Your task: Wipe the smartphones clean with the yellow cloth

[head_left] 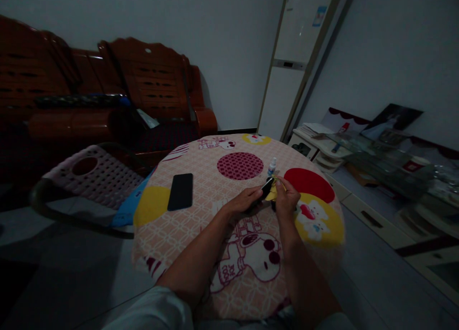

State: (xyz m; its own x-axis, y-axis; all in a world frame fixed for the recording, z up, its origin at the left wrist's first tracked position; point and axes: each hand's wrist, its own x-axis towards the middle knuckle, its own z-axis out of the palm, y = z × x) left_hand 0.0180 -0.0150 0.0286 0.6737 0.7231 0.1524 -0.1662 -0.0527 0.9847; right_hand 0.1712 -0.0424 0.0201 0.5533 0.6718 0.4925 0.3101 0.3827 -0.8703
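My left hand (248, 199) is closed on a dark, flat, phone-like object (266, 189) with a pale shine along one edge. In my right hand (287, 196) the fingers pinch a small yellow cloth (272, 195), which lies against the far end of that dark object. Just beyond both hands stands a small white bottle (272, 166) with a blue-marked label, upright on the table. Part of the dark object is hidden behind my fingers, and something black shows beneath the cloth.
A black smartphone (180, 191) lies on the left of the round table, on its patterned tablecloth (215, 234). A woven chair (96, 177) stands at the left, wooden seats (150, 86) behind. To the right is a low cabinet (373, 215) with a glass top and various items.
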